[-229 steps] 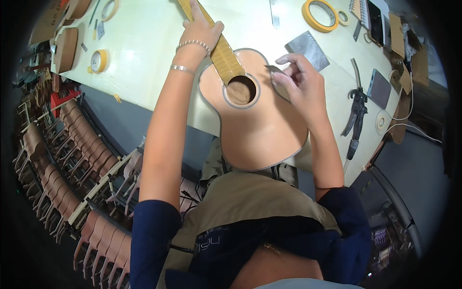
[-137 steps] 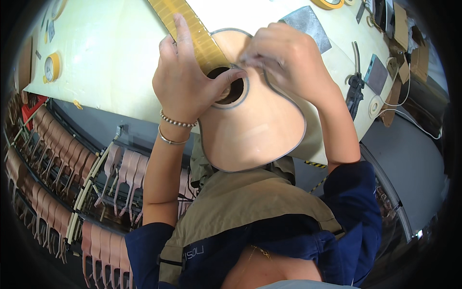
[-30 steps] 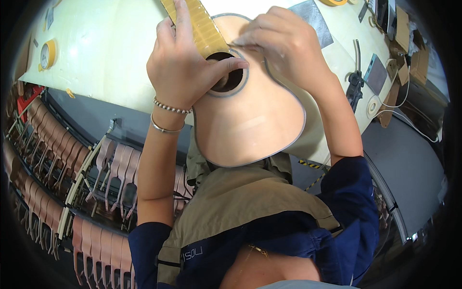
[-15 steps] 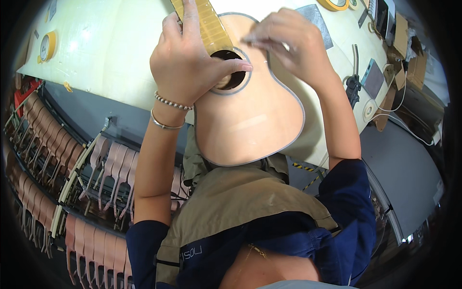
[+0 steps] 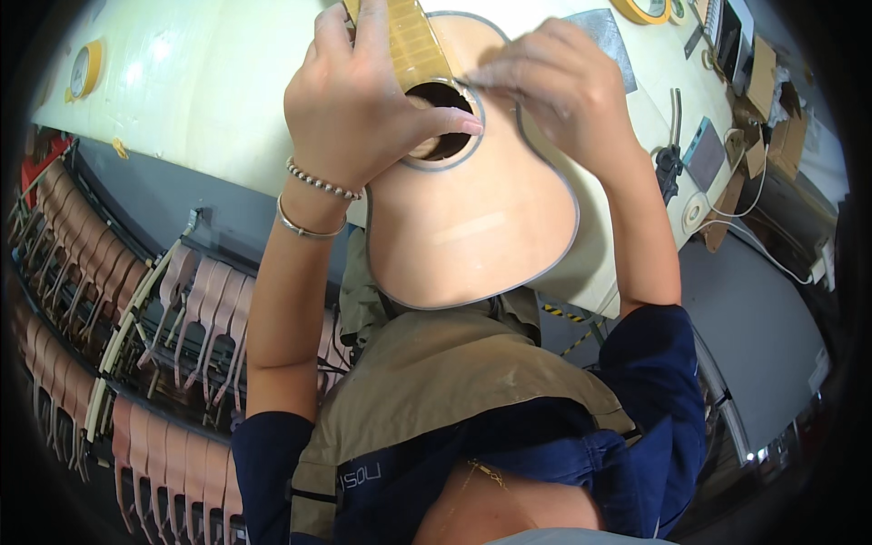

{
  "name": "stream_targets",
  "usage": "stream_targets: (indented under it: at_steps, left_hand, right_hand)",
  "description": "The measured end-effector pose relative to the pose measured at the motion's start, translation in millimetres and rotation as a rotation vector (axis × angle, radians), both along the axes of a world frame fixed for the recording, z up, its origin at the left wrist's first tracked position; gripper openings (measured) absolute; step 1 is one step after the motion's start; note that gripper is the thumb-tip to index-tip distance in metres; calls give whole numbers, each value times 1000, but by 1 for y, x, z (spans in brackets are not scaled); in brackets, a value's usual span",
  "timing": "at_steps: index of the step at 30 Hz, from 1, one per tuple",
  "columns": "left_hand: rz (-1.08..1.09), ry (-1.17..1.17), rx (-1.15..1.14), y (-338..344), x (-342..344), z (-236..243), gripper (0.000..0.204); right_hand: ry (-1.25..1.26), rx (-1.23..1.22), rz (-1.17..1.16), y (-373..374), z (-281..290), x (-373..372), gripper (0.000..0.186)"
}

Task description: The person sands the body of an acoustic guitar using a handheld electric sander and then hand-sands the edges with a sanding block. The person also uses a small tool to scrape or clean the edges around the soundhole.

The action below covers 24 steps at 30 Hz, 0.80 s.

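An unfinished pale guitar (image 5: 472, 227) with dark edging lies at the table's front, reaching over my lap. Yellow tape covers its neck (image 5: 415, 50) down to the soundhole (image 5: 445, 145). My left hand (image 5: 350, 104) grips the neck from its left side, index finger along the tape and thumb stretched across the soundhole. My right hand (image 5: 563, 91) is bent with fingertips pinched at the soundhole's upper right, by the tape's end; whatever small dark thing they hold is too blurred to make out.
On the pale table (image 5: 200, 100) are tape rolls (image 5: 86, 71), a grey sheet (image 5: 609, 41), a black tool with a tube (image 5: 669, 168), a teal-edged block (image 5: 704, 154) and cardboard (image 5: 758, 100). Racks of brown wooden parts (image 5: 173, 454) stand at left below the table.
My left hand has come down the neck to the soundhole since the earliest frame. In the last second the guitar and both hands have shifted slightly up and right in view.
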<state>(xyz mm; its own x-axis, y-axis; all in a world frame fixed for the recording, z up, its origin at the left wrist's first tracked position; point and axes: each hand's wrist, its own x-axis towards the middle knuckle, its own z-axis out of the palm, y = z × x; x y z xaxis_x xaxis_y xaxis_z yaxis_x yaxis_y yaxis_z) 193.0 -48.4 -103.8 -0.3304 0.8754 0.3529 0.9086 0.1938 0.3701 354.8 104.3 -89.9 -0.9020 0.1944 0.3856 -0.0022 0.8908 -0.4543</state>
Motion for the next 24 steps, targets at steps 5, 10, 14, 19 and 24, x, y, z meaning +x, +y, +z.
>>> stream_targets:
  at_steps: [5, 10, 14, 19, 24]
  left_hand:
    - [-23, -162, -99, -4, -3, 8, 131]
    - [-275, -971, -54, -14, -58, -1, 93]
    - [-22, -1106, 98, -37, -74, -19, 39]
    - [-131, -318, 270, -60, -51, -12, 22]
    - [-389, -70, 189, -70, -46, -19, 26]
  right_hand:
    - [15, -80, 52, 6, -1, -1, 19]
    - [-108, -132, 38, -11, 11, 22, 23]
    - [-121, -545, -222, -17, 9, 58, 16]
    - [32, -874, -407, -31, -6, 70, 13]
    - [63, -890, -403, -35, -6, 67, 11]
